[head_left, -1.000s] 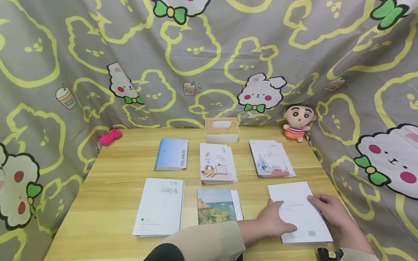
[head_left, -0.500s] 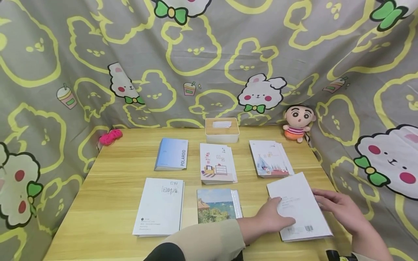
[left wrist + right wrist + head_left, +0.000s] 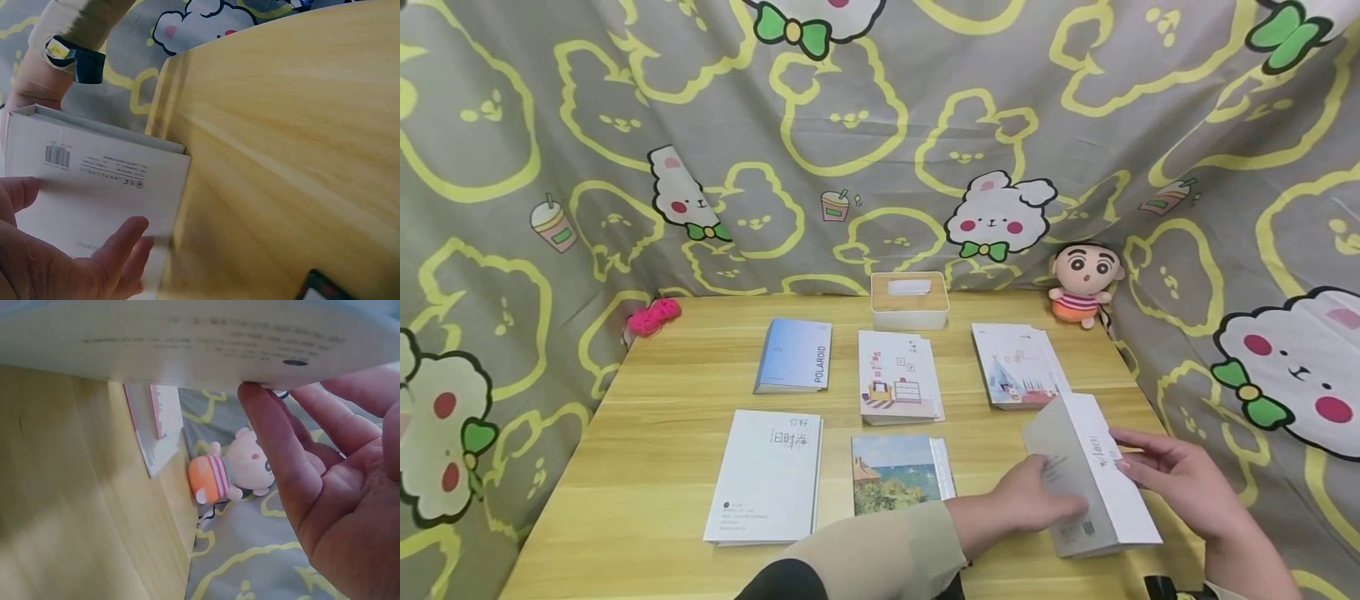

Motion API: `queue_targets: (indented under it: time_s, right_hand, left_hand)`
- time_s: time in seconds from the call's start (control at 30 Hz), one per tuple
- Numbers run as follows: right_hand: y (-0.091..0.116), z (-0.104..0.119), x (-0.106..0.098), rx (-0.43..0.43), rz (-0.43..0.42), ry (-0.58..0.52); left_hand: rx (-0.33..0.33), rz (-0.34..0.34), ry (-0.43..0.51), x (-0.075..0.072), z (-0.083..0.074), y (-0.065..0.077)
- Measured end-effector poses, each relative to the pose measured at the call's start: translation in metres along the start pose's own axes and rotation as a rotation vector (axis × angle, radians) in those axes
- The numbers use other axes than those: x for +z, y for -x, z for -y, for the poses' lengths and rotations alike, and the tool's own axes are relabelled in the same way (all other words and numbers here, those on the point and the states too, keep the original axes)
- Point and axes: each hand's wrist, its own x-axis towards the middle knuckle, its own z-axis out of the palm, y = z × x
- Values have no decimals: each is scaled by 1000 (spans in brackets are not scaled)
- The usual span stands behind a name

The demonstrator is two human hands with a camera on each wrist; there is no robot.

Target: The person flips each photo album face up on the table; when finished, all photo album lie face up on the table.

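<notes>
A thick white hardcover book (image 3: 1108, 475) stands tilted up at the table's right front, its spine turned up and to the right. Against its back cover, which bears a barcode (image 3: 57, 156), lies my left hand (image 3: 1030, 496), thumb and fingers spread. On the book's right side is my right hand (image 3: 1176, 475), with fingertips (image 3: 253, 394) touching the cover in the right wrist view. The right fingers look fairly straight. Left of the hands lies a book with a seaside painting (image 3: 895, 475), partly covered by my left sleeve.
Behind are a tent-picture stack (image 3: 1018, 367), a room-picture stack (image 3: 898, 375) and a blue POLAROID book (image 3: 793, 354). Another white book (image 3: 763, 475) lies left. A tissue box (image 3: 910, 312), plush doll (image 3: 1081, 283) and pink item (image 3: 653, 317) line the back. Patterned curtains surround the table.
The white book has turned from lying flat to standing tilted, its spine showing. My right hand has shifted slightly outward along its right side; my left hand has stayed at its left.
</notes>
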Motion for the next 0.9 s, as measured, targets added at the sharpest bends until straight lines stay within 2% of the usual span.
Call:
queue_targets:
  time_s: [0.1, 0.23, 0.33, 0.4, 0.6, 0.9]
  right_hand:
    - [0, -2, 1, -12, 6, -39]
    - [1, -2, 3, -22, 18, -87]
    - [1, -1, 6, -34, 17, -97]
    - [1, -1, 9, -51, 19, -104]
    - [2, -7, 10, -94, 52, -169]
    - [5, -26, 13, -134, 196, -409]
  left_hand:
    - [65, -2, 38, -3, -2, 2]
    - [223, -14, 99, -7, -7, 6]
    - [306, -34, 90, -9, -10, 7]
    - [319, -42, 74, -11, -12, 8]
    - [289, -33, 51, -12, -14, 9]
    - [298, -30, 100, -11, -11, 9]
